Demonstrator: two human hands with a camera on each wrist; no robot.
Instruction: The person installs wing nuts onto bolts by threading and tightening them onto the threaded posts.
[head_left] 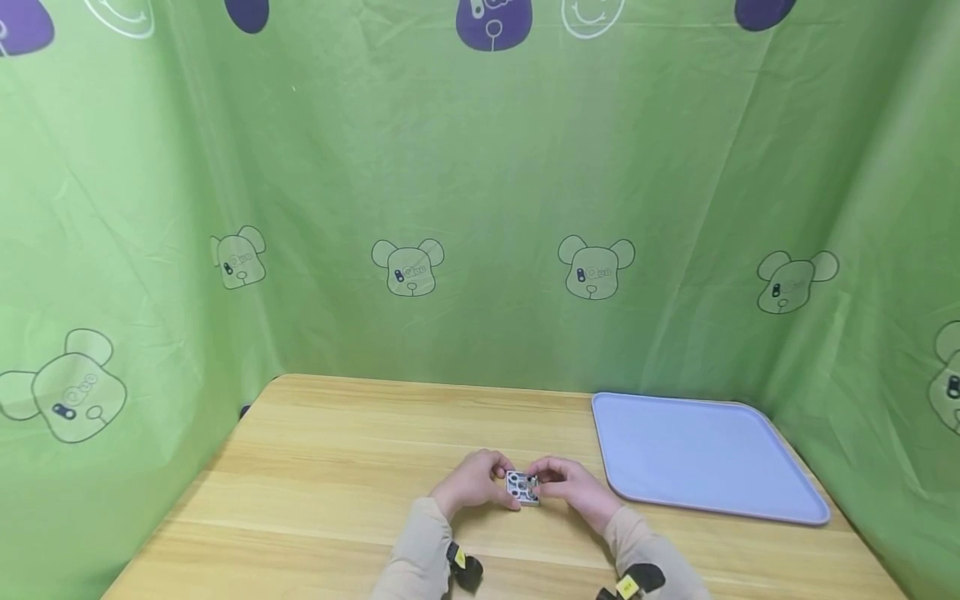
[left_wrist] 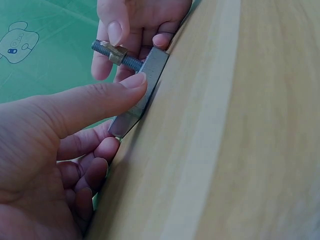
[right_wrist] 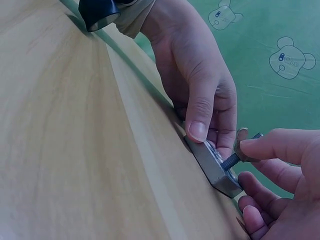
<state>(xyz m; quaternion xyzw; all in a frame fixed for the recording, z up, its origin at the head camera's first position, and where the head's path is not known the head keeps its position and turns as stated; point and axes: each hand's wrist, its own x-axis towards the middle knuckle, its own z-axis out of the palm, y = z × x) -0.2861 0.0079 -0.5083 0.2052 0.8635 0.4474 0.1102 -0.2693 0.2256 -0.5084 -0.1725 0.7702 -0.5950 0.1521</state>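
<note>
A small, flat metal block [head_left: 522, 488] with several round holes in its top face lies on the table between both hands. A threaded bolt [left_wrist: 132, 63] stands up from its top near one end. Partway along that bolt sits a brass-coloured wing nut [left_wrist: 117, 53]. My left hand [head_left: 476, 482] grips the block's far end from the bolt, thumb and fingers at its edges. With the thumb and fingertips, my right hand [head_left: 576, 487] pinches the wing nut; its lower fingers are beside the block's near end [right_wrist: 227, 185]. The fingers partly hide the nut.
A light blue tray [head_left: 705, 454] lies on the right side of the wooden table [head_left: 337, 442]. Green curtains [head_left: 487, 167] with bear-head prints hang behind the table and on both sides. Dark wrist cameras are strapped over the beige sleeves [head_left: 420, 546].
</note>
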